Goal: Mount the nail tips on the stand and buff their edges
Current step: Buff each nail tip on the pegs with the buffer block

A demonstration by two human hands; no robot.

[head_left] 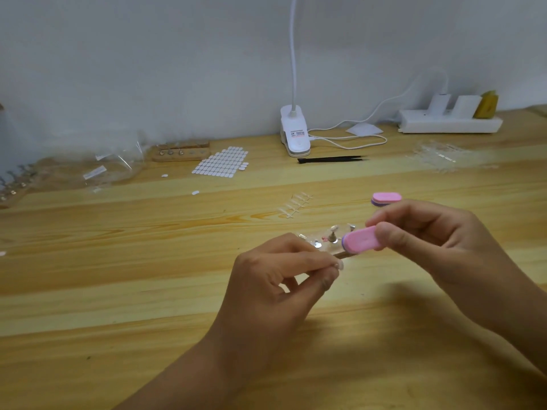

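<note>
My left hand (278,279) pinches a small clear nail tip (340,264) between thumb and forefinger, just in front of the stand. My right hand (438,241) grips a pink buffer block (359,240) with a purple layer, its free end pointing left, close above the nail tip. Behind both hands lies the clear stand (325,239) with a few small metal holders standing on it. A strip of clear nail tips (296,206) lies further back on the wooden table (148,261).
A second pink buffer (386,199) lies behind my right hand. Black tweezers (331,159), a white clip lamp (294,131) with its cable, a sheet of white adhesive tabs (220,162), a wooden holder block (182,151), plastic bags (103,170) and a power strip (450,121) line the back.
</note>
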